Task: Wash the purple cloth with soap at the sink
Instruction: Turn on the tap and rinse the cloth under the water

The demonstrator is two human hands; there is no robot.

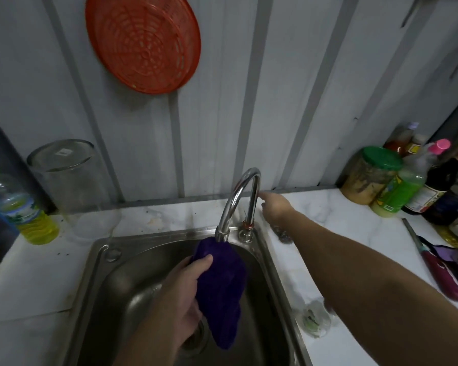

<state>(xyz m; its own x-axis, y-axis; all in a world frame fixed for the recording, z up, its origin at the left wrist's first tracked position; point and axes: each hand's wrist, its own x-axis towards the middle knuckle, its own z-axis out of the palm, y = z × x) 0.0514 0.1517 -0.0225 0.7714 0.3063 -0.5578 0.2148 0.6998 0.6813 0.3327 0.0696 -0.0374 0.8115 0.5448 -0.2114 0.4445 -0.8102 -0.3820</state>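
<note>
Head view, looking down at a steel sink [101,260] set in a white marble-look counter [354,233]. Left hand [185,283] over the basin, fingers and thumb curled round the purple cloth [222,281]; cloth hangs bunched from the grip, its top edge just under the spout of the curved chrome faucet [238,196], its lower end dangling toward the drain. Cannot tell whether water is running.

Right hand [275,207] reaches past the faucet's upright pipe, index finger extended and touching or nearly touching the pipe; other fingers loosely bent, holding nothing. Contact not certain.

On the counter left: a plastic bottle of yellow liquid [24,210], and beside it an upturned clear glass jar [69,180]. Back right corner: a cluster of bottles and jars, among them a green-lidded jar [370,175]. A purple-handled knife [434,262] lies at the right edge. An orange plastic strainer [143,43] hangs on the corrugated metal wall.
</note>
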